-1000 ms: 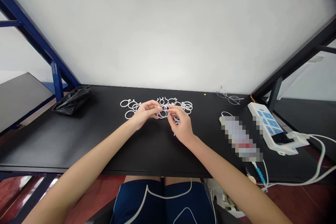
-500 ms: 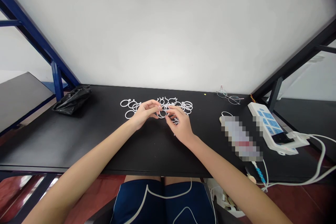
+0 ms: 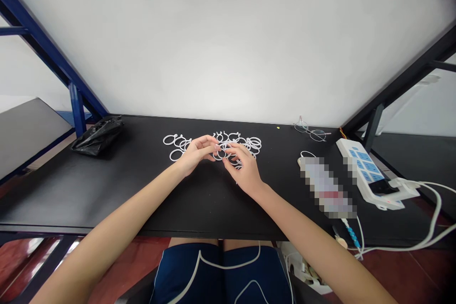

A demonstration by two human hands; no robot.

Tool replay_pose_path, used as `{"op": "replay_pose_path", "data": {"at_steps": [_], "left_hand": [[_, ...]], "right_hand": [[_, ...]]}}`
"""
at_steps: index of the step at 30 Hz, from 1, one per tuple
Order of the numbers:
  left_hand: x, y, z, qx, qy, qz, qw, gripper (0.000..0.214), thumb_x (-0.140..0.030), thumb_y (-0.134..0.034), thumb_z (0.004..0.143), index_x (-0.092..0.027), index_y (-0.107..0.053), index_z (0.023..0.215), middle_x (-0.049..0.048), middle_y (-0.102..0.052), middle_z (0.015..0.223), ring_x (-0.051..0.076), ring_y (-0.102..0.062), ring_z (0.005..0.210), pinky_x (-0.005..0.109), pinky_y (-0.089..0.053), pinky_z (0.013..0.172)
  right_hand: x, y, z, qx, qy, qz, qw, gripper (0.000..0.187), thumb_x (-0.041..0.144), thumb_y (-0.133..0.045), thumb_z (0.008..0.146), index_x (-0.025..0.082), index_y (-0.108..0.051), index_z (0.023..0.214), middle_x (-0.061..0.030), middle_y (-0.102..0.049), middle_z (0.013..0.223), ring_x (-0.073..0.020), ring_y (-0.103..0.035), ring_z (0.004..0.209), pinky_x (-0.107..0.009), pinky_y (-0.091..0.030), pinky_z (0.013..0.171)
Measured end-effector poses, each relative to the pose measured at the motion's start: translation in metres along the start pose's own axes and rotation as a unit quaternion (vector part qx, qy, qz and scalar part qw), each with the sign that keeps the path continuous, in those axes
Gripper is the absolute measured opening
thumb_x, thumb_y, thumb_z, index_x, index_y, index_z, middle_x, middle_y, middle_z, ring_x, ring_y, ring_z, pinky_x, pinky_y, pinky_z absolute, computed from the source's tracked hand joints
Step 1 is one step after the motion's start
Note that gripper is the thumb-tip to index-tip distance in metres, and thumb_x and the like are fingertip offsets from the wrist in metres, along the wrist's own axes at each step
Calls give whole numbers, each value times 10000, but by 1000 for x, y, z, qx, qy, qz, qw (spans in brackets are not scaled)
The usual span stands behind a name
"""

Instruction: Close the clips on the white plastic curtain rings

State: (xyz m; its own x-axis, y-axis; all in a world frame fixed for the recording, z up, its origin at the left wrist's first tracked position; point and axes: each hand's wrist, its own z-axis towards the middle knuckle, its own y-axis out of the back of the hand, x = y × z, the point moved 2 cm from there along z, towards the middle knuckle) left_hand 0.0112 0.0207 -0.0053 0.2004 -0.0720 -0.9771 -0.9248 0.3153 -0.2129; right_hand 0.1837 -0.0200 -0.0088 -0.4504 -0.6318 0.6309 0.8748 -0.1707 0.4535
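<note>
Several white plastic rings [image 3: 254, 143] lie in a loose cluster at the back middle of the black table [image 3: 142, 185]. My left hand [image 3: 195, 154] and my right hand [image 3: 243, 167] meet over the cluster, fingertips pinched together on one white ring [image 3: 221, 153] held between them just above the tabletop. More rings [image 3: 174, 141] lie to the left of my left hand. Part of the cluster is hidden behind my fingers.
A crumpled black plastic bag [image 3: 97, 136] sits at the table's left back corner. Eyeglasses [image 3: 310, 132] lie at the back right. A white power strip [image 3: 368, 172] with cables and a blurred-out object [image 3: 327, 186] occupy the right side.
My right hand has shifted slightly left, bringing its fingertips closer to my left hand on the ring. The rest is unchanged.
</note>
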Motion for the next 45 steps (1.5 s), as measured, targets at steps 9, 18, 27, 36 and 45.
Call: {"op": "replay_pose_path", "data": {"at_steps": [9, 18, 27, 36, 45], "left_hand": [[0, 0, 0, 1, 3, -1, 1000, 256, -315, -777, 709, -172, -640, 871, 10, -669, 797, 109, -610, 689, 220, -532, 605], [-1, 0, -1, 13, 1, 21, 1000, 257, -314, -782, 713, -165, -604, 821, 10, -663, 769, 97, -597, 674, 209, -514, 614], [0, 0, -1, 14, 5, 21, 1000, 262, -306, -789, 700, -167, -592, 800, 3, -664, 716, 115, -621, 676, 223, -511, 620], [0, -1, -1, 11, 6, 11, 1000, 255, -333, -771, 724, -167, -605, 825, 7, -660, 720, 112, -619, 666, 216, -517, 607], [-2, -2, -1, 27, 5, -18, 999, 206, -337, -713, 775, -162, -619, 828, 22, -676, 759, 112, -619, 656, 227, -527, 609]], "right_hand": [[1, 0, 0, -1, 3, 3, 1000, 174, 184, -627, 829, 227, -627, 997, -94, -628, 1157, -223, -641, 1022, -332, -595, 711], [-1, -2, -1, -1, 12, 9, 1000, 230, 214, -687, 794, 235, -619, 1012, -94, -633, 1172, -237, -624, 1079, -352, -603, 719], [1, -1, -1, 4, 14, 2, 1000, 197, 235, -687, 799, 233, -631, 987, -90, -662, 1129, -238, -635, 1074, -396, -589, 812], [1, -2, -1, 0, 7, 11, 1000, 196, 246, -687, 799, 228, -623, 983, -91, -674, 1129, -235, -650, 1047, -376, -586, 780], [2, -1, -1, 0, -10, 14, 1000, 221, 266, -697, 794, 236, -630, 1002, -71, -700, 1088, -232, -672, 981, -362, -588, 731]]}}
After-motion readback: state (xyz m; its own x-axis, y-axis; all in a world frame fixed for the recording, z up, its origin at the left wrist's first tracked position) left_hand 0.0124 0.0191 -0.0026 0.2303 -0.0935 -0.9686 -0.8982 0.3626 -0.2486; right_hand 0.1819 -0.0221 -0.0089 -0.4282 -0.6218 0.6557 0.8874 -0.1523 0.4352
